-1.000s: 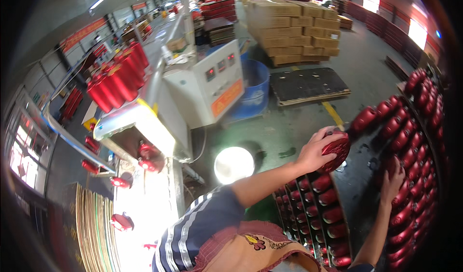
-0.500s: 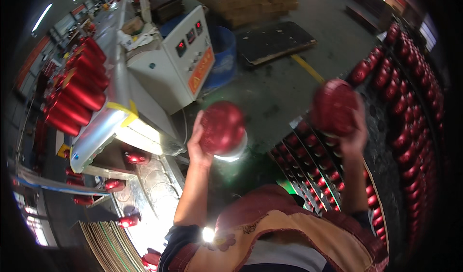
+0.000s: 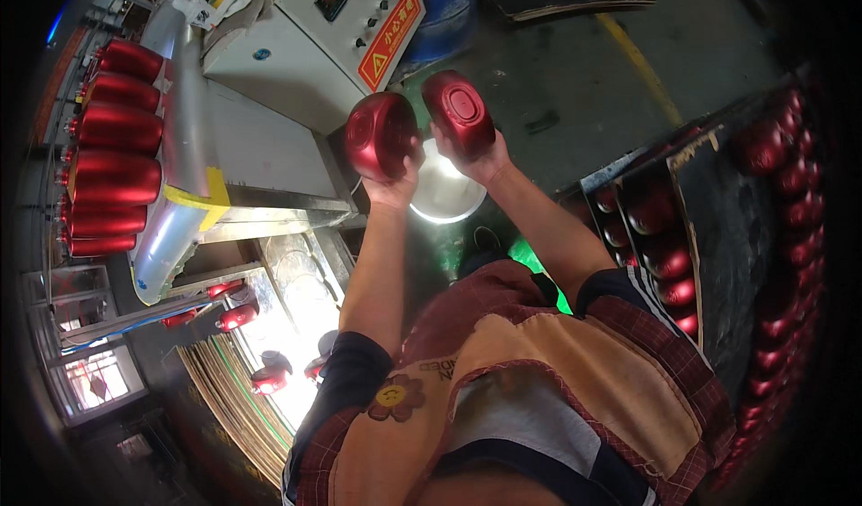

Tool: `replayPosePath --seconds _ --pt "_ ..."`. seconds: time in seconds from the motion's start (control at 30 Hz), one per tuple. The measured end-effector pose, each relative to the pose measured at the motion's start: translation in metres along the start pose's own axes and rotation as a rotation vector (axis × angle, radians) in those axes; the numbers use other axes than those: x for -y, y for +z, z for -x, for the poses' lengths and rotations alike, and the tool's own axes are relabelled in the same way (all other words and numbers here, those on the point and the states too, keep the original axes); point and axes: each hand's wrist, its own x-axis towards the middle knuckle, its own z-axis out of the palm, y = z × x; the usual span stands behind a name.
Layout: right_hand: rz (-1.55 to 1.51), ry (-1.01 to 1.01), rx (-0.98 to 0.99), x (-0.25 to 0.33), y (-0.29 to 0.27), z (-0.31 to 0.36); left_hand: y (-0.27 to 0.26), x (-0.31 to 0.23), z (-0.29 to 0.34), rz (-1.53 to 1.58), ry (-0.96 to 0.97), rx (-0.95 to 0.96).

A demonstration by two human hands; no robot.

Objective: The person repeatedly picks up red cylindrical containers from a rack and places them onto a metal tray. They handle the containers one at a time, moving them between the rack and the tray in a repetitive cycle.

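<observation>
While the left hand is clamped around one red bottle, we note the right hand gripping a second red bottle just beside it, both held near a white bucket.

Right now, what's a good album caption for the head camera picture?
Left hand and right hand each hold a red bottle, a white bucket beyond them.

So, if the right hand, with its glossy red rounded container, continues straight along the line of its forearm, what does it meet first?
The right hand would probably meet the second glossy red rounded container, held by the left hand, though depth is unclear.
</observation>
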Motion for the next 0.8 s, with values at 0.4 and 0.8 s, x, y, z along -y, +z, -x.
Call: replayPosePath --seconds 0.4,0.8 --pt "-0.249 0.427 0.118 0.012 -0.039 -0.007 -0.022 0.019 0.046 -0.039 0.330 0.010" --pt "0.020 0.684 -0.119 -0.105 -0.074 0.154 -0.053 0.139 0.376 -0.414 0.748 0.022"
